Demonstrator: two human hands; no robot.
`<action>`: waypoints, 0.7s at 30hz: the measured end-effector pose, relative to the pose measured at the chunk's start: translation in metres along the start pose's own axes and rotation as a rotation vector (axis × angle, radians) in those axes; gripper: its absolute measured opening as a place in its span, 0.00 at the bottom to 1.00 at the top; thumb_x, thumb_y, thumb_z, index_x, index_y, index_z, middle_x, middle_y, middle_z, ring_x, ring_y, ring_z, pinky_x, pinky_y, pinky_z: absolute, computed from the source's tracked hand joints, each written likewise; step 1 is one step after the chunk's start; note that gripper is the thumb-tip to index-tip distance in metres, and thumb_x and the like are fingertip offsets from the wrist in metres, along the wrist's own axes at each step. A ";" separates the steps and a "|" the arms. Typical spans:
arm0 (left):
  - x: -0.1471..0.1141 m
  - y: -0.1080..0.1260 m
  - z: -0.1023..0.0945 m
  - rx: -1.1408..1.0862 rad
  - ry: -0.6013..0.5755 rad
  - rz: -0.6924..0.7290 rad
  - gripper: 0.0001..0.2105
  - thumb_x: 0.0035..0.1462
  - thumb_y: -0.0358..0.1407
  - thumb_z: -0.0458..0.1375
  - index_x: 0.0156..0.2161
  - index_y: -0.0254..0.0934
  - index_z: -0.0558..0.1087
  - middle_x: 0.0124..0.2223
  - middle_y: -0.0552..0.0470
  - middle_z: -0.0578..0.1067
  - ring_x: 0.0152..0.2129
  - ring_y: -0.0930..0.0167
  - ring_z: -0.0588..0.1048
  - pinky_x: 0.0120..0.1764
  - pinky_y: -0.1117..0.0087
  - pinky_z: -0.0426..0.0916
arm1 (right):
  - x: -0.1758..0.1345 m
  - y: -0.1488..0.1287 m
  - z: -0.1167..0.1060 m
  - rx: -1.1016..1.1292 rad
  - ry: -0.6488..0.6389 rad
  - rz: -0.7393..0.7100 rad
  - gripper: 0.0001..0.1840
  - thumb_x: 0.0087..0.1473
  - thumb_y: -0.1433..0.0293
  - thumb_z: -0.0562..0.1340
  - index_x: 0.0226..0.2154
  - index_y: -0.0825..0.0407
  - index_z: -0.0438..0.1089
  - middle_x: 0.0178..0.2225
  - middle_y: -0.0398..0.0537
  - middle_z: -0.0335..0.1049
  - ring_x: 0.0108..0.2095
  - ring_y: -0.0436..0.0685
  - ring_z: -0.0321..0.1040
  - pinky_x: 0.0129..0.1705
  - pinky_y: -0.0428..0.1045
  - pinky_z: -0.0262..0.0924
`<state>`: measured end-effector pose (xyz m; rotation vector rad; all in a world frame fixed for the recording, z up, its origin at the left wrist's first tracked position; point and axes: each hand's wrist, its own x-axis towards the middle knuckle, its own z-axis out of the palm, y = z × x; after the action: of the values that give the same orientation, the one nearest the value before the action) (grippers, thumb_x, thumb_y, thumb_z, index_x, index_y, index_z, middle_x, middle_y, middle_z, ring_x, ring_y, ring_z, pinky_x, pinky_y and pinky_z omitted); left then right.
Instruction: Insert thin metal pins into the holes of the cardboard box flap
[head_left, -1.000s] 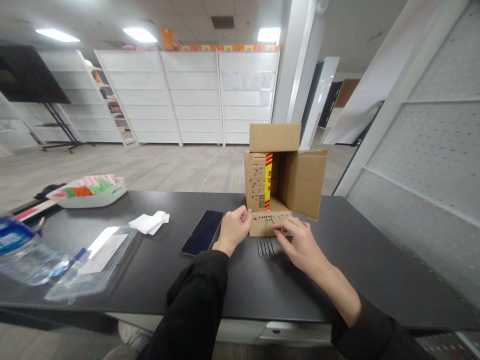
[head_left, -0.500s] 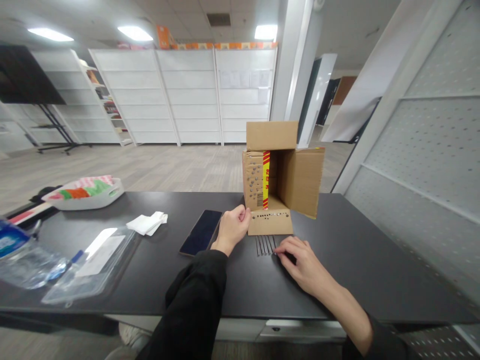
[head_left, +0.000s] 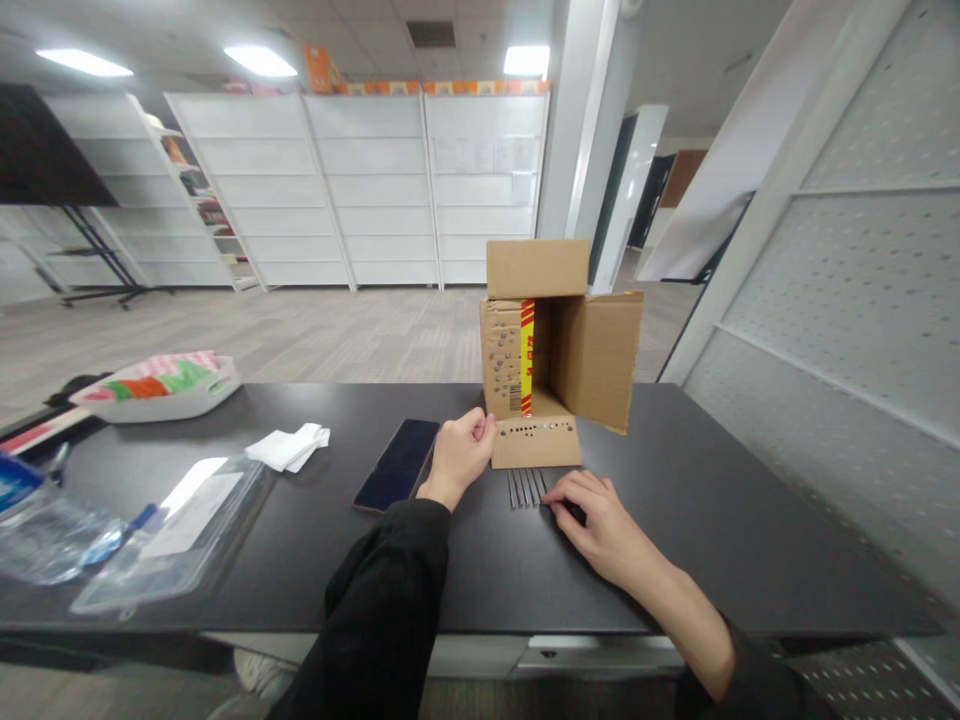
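Several long metal nails (head_left: 526, 489) lie side by side on the dark table, just below the front flap of an open cardboard box (head_left: 607, 370). The flap (head_left: 535, 453) has a row of small holes and dots. My right hand (head_left: 594, 515) rests on the table with thumb and forefinger pinched on the nail at the right end of the row. Beside the flap's left edge, my left hand (head_left: 463, 452) is closed in a loose fist; whatever its fingers may hold is hidden. The box's left flap (head_left: 504, 350) carries several grey dots and a yellow-red tape strip.
A phone (head_left: 397, 465) lies left of my left forearm. Further left are folded white tissues (head_left: 289, 447), a clear plastic case (head_left: 180, 540) with paper, and a water bottle (head_left: 56, 530). A white basket (head_left: 161, 405) stands at the back left. A perforated panel (head_left: 840, 300) rises on the right.
The whole view has shifted slightly. Both hands keep nearly the same place and pose, the right one still at the end of the nail row.
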<state>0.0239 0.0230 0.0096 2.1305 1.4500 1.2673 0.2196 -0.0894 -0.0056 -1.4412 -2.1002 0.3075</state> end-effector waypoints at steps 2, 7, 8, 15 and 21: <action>0.000 0.000 0.000 0.000 0.001 0.000 0.19 0.57 0.41 0.50 0.20 0.38 0.50 0.18 0.60 0.52 0.18 0.77 0.52 0.25 0.73 0.48 | 0.000 0.000 0.000 -0.001 -0.002 0.004 0.09 0.59 0.71 0.54 0.34 0.49 0.69 0.35 0.49 0.70 0.40 0.58 0.65 0.42 0.54 0.53; 0.000 0.000 0.000 -0.003 0.003 0.000 0.18 0.57 0.41 0.50 0.20 0.38 0.50 0.18 0.60 0.52 0.18 0.77 0.52 0.25 0.73 0.48 | 0.000 0.001 0.001 0.006 -0.006 0.015 0.08 0.58 0.72 0.54 0.35 0.48 0.69 0.36 0.47 0.71 0.41 0.57 0.65 0.43 0.54 0.52; -0.001 0.000 0.000 -0.004 0.003 -0.001 0.19 0.57 0.41 0.50 0.20 0.38 0.50 0.18 0.60 0.52 0.18 0.77 0.52 0.25 0.73 0.48 | 0.000 0.002 0.001 0.008 -0.006 0.016 0.08 0.58 0.73 0.54 0.35 0.48 0.69 0.36 0.47 0.71 0.41 0.57 0.65 0.43 0.54 0.52; 0.000 0.001 0.000 -0.007 0.000 0.002 0.18 0.57 0.41 0.50 0.21 0.38 0.49 0.18 0.60 0.52 0.18 0.77 0.52 0.25 0.73 0.48 | 0.000 0.000 0.000 0.015 0.002 0.027 0.07 0.57 0.74 0.55 0.34 0.49 0.69 0.35 0.46 0.70 0.41 0.57 0.65 0.43 0.54 0.51; 0.000 0.001 0.000 -0.006 0.001 0.004 0.18 0.57 0.41 0.50 0.20 0.38 0.50 0.18 0.60 0.52 0.18 0.77 0.52 0.25 0.73 0.48 | 0.001 -0.001 -0.001 0.016 0.008 0.035 0.07 0.56 0.73 0.55 0.33 0.49 0.68 0.35 0.46 0.70 0.40 0.56 0.65 0.43 0.53 0.52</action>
<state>0.0242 0.0225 0.0100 2.1304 1.4413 1.2724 0.2187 -0.0892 -0.0039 -1.4686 -2.0635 0.3314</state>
